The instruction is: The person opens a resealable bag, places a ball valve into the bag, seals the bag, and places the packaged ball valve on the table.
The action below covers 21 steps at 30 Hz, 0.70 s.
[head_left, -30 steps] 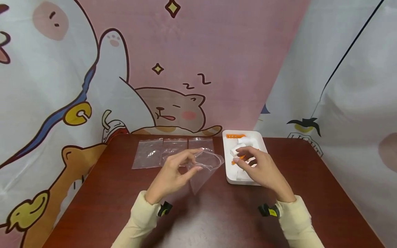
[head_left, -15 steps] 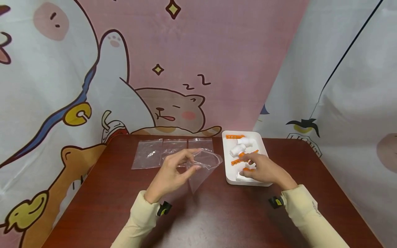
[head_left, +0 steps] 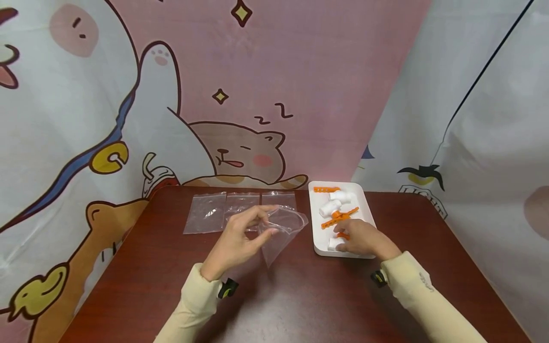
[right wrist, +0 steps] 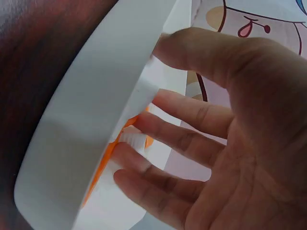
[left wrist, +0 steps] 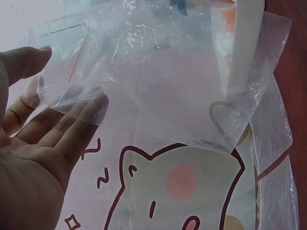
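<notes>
Centre: clear plastic bag, held in my left hand, overlapping flat bags. Centre right: smooth white tray, perforated orange strips; my right hand, fingers parted, hold unclear.

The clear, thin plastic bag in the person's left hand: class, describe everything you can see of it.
The clear, thin plastic bag looks glossy and creased, with a thin red line near its mouth. The mouth gapes open; a narrow corner points down. No contents show through it. The person's left hand holds it near the mouth, left of the white rectangular tray.
</notes>
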{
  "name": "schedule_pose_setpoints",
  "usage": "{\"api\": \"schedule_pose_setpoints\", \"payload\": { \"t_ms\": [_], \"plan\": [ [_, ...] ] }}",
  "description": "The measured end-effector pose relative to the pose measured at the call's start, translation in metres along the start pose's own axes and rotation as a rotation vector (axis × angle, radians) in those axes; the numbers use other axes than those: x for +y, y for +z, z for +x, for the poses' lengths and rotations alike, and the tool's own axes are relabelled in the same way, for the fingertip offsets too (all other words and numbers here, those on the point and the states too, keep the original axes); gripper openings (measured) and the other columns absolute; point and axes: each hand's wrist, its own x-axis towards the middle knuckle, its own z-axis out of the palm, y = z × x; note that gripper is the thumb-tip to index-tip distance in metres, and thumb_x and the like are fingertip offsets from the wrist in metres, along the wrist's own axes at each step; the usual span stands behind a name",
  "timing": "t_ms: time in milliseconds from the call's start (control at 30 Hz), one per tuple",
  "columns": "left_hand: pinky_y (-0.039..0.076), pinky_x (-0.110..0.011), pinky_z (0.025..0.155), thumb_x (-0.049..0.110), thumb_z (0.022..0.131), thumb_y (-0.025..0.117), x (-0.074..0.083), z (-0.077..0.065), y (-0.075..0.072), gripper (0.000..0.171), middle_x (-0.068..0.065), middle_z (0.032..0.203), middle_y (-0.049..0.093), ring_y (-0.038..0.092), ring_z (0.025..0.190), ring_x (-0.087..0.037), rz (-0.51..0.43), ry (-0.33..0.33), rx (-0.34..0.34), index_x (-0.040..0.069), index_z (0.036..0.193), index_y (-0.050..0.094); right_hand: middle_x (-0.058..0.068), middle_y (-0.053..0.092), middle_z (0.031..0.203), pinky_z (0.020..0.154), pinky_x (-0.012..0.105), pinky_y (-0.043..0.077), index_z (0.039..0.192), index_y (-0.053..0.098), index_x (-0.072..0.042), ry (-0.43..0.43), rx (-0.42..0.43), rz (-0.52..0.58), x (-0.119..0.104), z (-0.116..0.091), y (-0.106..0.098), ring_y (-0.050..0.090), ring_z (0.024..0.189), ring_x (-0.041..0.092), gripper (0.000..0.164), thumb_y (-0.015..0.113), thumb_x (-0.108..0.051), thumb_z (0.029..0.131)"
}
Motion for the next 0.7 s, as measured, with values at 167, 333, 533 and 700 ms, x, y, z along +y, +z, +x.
{"api": "schedule_pose_setpoints", "payload": {
  "t_ms": [167, 333, 533, 700],
  "plan": [
    [0.06, -0.035, 0.094, 0.015, 0.095, 0.074, 0.0, 0.0, 0.0, 0.017, -0.007, 0.133, 0.07, 0.07, 0.118, -0.023, 0.005, -0.011, -0.001, 0.013, 0.094, 0.057, 0.002, 0.071, 0.092, 0.075, 0.035, 0.047, 0.113, 0.073, -0.008, 0.035, -0.021, -0.103, -0.003, 0.005, 0.002, 0.053, 0.078, 0.017, 0.044, 0.087, -0.027, 0.077],
    [0.06, -0.034, 0.094, 0.016, 0.095, 0.074, 0.001, 0.0, 0.0, 0.017, -0.007, 0.133, 0.07, 0.069, 0.12, -0.022, 0.006, -0.02, 0.001, 0.013, 0.094, 0.057, 0.0, 0.062, 0.081, 0.074, 0.036, 0.047, 0.111, 0.073, -0.011, 0.066, -0.072, -0.161, -0.005, 0.008, 0.0, 0.053, 0.076, 0.019, 0.042, 0.086, -0.032, 0.078],
    [0.06, -0.034, 0.094, 0.015, 0.095, 0.074, 0.002, 0.0, 0.0, 0.018, -0.008, 0.132, 0.071, 0.069, 0.12, -0.022, 0.013, -0.018, 0.005, 0.013, 0.094, 0.057, -0.003, 0.054, 0.075, 0.07, 0.031, 0.042, 0.101, 0.074, -0.014, 0.03, -0.101, -0.096, 0.001, 0.011, 0.001, 0.049, 0.074, 0.015, 0.031, 0.085, -0.032, 0.079],
    [0.061, -0.034, 0.092, 0.014, 0.095, 0.074, 0.002, 0.0, -0.001, 0.017, -0.008, 0.131, 0.071, 0.07, 0.116, -0.022, 0.019, -0.016, 0.004, 0.012, 0.094, 0.057, -0.007, 0.056, 0.075, 0.071, 0.027, 0.041, 0.101, 0.078, -0.015, -0.019, -0.088, -0.031, 0.008, 0.011, 0.002, 0.048, 0.075, 0.01, 0.027, 0.084, -0.031, 0.08]
  ]
}}
